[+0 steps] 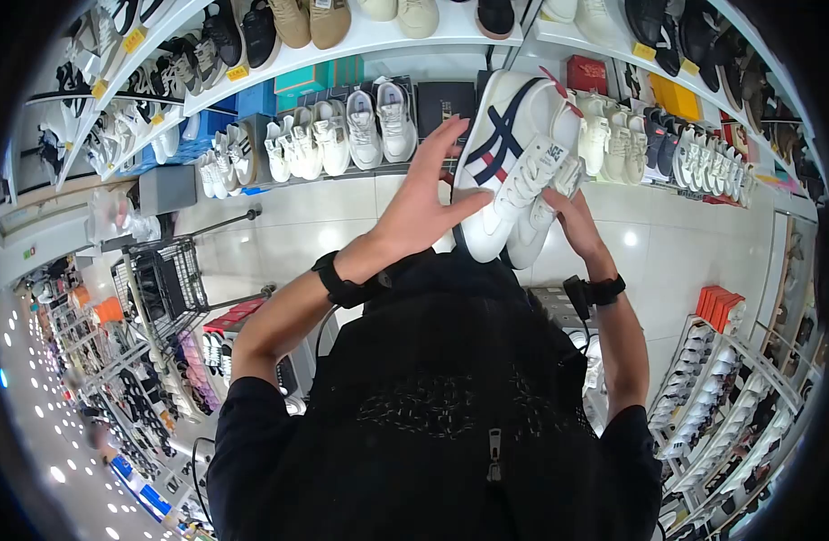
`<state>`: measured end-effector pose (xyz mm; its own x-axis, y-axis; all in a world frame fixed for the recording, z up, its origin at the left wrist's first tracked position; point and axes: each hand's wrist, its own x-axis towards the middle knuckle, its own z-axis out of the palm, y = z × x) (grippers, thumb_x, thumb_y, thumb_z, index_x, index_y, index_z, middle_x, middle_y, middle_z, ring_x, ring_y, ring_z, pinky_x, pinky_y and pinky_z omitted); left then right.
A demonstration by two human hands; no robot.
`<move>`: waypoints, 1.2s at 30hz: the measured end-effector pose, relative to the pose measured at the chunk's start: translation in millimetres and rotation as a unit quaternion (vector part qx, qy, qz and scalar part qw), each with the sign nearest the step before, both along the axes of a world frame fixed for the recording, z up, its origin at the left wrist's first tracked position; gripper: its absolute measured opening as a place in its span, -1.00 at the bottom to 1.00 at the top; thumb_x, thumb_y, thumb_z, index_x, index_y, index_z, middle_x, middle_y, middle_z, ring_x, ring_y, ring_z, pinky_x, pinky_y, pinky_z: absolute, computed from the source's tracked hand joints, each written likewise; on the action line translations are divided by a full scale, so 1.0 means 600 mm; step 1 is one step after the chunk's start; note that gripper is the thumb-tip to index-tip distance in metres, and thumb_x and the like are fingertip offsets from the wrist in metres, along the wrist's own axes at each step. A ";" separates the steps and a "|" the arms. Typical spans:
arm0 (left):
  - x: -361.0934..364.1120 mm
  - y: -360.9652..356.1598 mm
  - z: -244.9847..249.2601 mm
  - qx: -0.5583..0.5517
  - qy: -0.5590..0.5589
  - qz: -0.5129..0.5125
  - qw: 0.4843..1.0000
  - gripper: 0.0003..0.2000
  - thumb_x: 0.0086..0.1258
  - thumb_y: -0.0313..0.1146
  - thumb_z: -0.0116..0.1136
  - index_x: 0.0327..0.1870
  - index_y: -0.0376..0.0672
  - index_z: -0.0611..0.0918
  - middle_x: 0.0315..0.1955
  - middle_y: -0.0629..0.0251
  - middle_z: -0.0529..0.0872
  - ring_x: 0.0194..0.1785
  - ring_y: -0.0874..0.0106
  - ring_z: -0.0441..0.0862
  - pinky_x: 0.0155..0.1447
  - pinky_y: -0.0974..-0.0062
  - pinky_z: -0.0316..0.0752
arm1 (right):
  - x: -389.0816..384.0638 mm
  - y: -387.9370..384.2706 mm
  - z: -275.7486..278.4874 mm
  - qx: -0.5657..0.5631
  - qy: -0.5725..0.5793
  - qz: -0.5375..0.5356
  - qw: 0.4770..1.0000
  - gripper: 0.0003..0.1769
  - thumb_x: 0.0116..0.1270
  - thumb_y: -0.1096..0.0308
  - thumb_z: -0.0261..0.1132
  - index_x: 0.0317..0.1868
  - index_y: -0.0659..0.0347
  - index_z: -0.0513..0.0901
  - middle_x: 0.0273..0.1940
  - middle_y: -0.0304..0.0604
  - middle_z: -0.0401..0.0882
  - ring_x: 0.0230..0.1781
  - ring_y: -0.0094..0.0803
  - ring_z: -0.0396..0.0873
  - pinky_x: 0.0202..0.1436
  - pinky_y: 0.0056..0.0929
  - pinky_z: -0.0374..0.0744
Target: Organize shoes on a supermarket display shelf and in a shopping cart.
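Note:
A pair of white sneakers (520,176) is held up in front of me, toes toward my body. The nearer-left shoe has navy crossed stripes, a small red mark and a red heel tab; its partner is pressed beside it and partly hidden. My left hand (425,185) is at the left shoe's outer side, thumb over its edge and fingers stretched along the sole. My right hand (577,221) grips the right shoe near its laces, some fingers hidden behind it. Both wrists wear black bands.
Rows of shoes (378,126) line the low shelf ahead, with more shoes (311,20) on the shelf above. A shopping cart (166,284) stands at the left on the tiled floor (297,230). A shoe rack (703,383) with orange boxes (721,307) is at the right.

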<state>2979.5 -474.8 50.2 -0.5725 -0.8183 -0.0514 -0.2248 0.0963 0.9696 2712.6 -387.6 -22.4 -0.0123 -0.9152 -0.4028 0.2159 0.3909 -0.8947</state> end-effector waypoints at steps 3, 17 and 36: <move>-0.017 0.022 0.008 0.001 -0.010 0.007 1.000 -0.14 0.32 -0.31 0.47 0.59 -0.10 0.20 0.51 0.15 0.29 0.41 0.28 0.39 0.32 0.26 0.46 | -0.027 0.005 0.014 -0.005 0.016 0.019 1.000 -0.37 0.47 0.24 0.29 0.46 0.30 0.36 0.29 -0.13 0.56 0.31 -0.38 0.48 0.43 -0.35 0.39; -0.088 0.037 -0.137 0.085 -0.124 -0.039 0.988 0.20 0.20 -0.05 0.54 0.58 -0.47 -0.13 0.46 -0.23 0.27 0.53 0.05 0.26 0.53 0.20 0.28 | -0.049 0.019 -0.042 0.006 0.112 0.054 0.992 -0.14 0.24 0.32 0.53 0.44 0.39 0.29 0.25 -0.03 0.55 0.21 -0.32 0.56 0.31 -0.32 0.51; -0.004 -0.106 -0.623 0.227 0.063 0.184 0.954 -0.06 0.17 -0.45 0.48 0.55 -0.21 0.11 0.31 0.11 0.42 0.38 0.29 0.40 0.44 0.26 0.37 | 0.117 -0.167 -0.472 0.056 0.185 0.033 0.981 0.10 0.04 0.13 0.61 0.46 0.35 0.16 0.34 0.12 0.38 0.38 -0.05 0.42 0.43 -0.21 0.40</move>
<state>2977.0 -538.4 -323.6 -0.2751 -0.8747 -0.3990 -0.0407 -0.4040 0.9139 2783.0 -487.5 -305.7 -0.1182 -0.8692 -0.4801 -0.1442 0.4934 -0.8578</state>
